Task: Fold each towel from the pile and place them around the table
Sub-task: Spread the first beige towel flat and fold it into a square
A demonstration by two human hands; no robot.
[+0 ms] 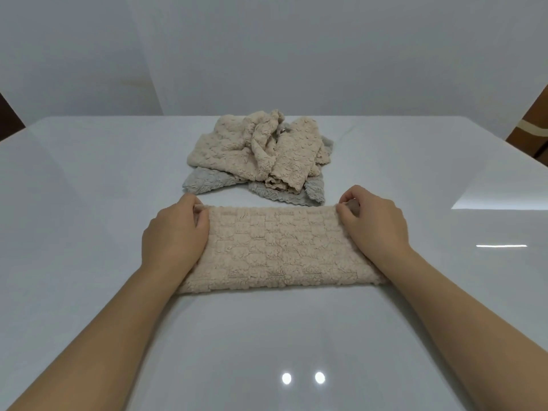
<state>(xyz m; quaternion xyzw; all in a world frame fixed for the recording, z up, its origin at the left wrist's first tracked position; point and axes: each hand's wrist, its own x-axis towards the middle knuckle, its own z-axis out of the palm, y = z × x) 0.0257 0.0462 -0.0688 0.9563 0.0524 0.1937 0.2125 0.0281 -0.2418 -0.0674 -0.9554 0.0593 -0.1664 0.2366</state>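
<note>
Head view: left hand (175, 232), right hand (374, 224) pinch one towel (278, 250); one pile (261, 155).

Beige and grey towels on a glossy white table.

The beige towel (278, 250) in front is marked by a raised, checker-like weave of small blocks in one even tone. The pile (261, 149) behind is made up of beige cloths with a bubbly, dotted texture, under which pale grey towels (204, 180) are seen. The table (89, 203) is rendered in shiny white with bright reflected spots, the wall (326, 54) in plain off-white. A brown object (533, 129) with a cream stripe is glimpsed at the right edge.
</note>
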